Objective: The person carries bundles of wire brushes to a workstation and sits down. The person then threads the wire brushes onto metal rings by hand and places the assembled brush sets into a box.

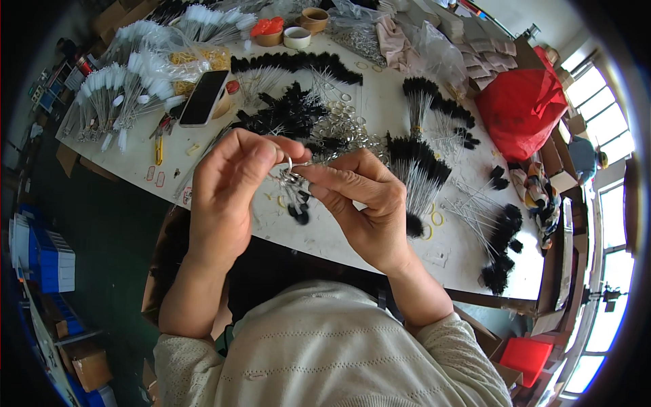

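Above the table's near edge, my left hand (230, 183) pinches a silvery metal ring (290, 165) between thumb and fingers. My right hand (369, 203) closes thumb and forefinger at the ring's other side; the exact contact is hidden by the fingertips. Below the ring hang several small wire-handled brushes (298, 211) with black tips. Just beyond my hands lies a loose pile of metal rings (347, 129), with black-bristled brushes (288, 112) heaped to its left. A bundle of black brushes with wire stems (417, 176) lies right of my right hand.
White-tipped brushes (119, 91) crowd the table's left side, near a phone (205, 98) and a yellow cutter (159, 150). Tape rolls (297, 38) stand at the back. More black brushes (503, 237) and a red bag (519, 112) are on the right.
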Available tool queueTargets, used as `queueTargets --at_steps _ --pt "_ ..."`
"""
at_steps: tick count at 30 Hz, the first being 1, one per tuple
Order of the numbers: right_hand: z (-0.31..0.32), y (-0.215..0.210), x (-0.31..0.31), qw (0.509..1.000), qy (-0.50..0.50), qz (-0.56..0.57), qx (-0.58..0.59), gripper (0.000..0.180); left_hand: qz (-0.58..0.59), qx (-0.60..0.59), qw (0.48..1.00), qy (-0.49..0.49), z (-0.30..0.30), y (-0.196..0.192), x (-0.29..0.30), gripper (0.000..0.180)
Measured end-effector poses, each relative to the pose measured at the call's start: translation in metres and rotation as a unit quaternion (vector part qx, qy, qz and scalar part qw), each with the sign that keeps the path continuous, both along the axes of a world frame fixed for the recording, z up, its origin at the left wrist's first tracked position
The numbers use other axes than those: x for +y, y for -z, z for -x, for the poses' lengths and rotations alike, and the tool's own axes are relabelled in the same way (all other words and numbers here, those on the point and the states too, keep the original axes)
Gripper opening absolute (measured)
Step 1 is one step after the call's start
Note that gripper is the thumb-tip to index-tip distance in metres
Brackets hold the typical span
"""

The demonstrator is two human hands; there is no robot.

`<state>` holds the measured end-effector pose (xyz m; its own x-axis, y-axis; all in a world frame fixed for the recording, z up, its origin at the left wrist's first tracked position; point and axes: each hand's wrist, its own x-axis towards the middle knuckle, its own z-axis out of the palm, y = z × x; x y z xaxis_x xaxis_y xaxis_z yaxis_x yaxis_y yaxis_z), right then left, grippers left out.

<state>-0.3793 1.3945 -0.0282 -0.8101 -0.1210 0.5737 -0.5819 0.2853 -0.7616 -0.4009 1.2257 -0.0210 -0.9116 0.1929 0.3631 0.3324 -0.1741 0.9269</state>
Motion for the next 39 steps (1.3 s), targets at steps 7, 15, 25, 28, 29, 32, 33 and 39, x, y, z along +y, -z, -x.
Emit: queueTargets --at_steps 7,15,25,28,29,32,33,39 --pt "0.005 0.001 -0.008 0.989 -0.096 0.065 -0.092 0.021 -0.198 0.015 0.980 -0.001 -0.016 -0.022 0.006 0.015" --pt "-0.019 -0.027 -0.020 0.988 -0.054 0.147 -0.010 0.005 0.154 0.221 0.961 -0.066 -0.034 -0.027 -0.012 0.015" --pt "-0.020 0.061 -0.006 0.851 -0.214 -0.088 -0.472 0.013 0.468 0.155 0.870 0.028 -0.073 0.124 -0.108 0.016" --pt "-0.015 0.066 0.001 0.849 -0.201 -0.047 -0.487 0.012 0.558 0.093 0.823 0.060 -0.071 0.174 -0.168 0.016" --pt "-0.013 0.068 0.000 0.857 -0.191 -0.032 -0.477 0.012 0.559 0.114 0.821 0.023 -0.073 0.206 -0.190 0.023" --pt "-0.008 0.071 0.001 0.866 -0.174 -0.051 -0.467 0.011 0.674 -0.002 0.732 0.101 -0.094 0.233 -0.204 0.031" --pt "-0.006 0.074 0.000 0.859 -0.177 -0.050 -0.477 0.012 0.637 -0.101 0.750 0.144 -0.090 0.218 -0.192 0.031" --pt "0.000 0.072 0.006 0.866 -0.186 -0.089 -0.457 0.015 0.427 -0.216 0.864 0.155 -0.055 0.135 -0.162 0.027"
